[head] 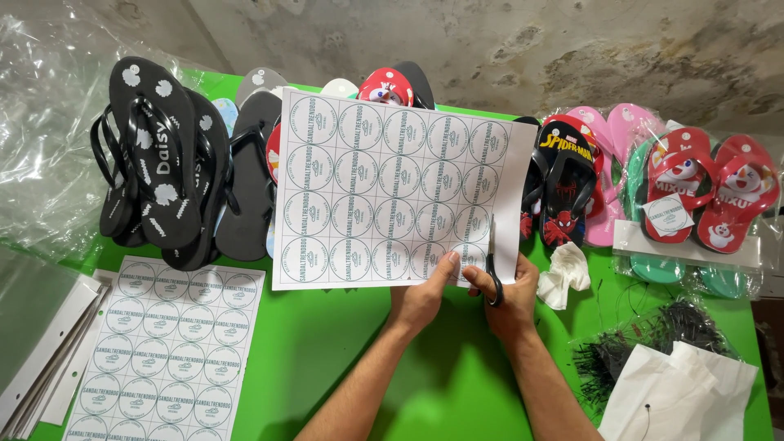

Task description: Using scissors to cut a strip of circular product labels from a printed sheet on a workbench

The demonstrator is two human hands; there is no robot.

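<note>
Where the stack of black flip-flops [163, 155] leans at the left, the raised label sheet [392, 188] hides most pairs behind it. Left hand [425, 294] pinches the sheet's lower edge; right hand [510, 298] grips scissors [492, 261], blades edge-on, handles buried in fingers, cutting upward.

I am seeing a white sheet of round green-rimmed labels [392, 188] being held up at mid-scene, pinched at its near edge. A second label sheet [167, 347] of the same kind is lying flat on the green counter [343, 343] at the near left. At the far right, a clear packet of red sandals [702, 204] is carrying one round white label [667, 215]. Crumpled clear plastic wrap [41, 131] is lying at the far left, and a clear bag of black ties [653, 343] is sitting at the near right.
</note>
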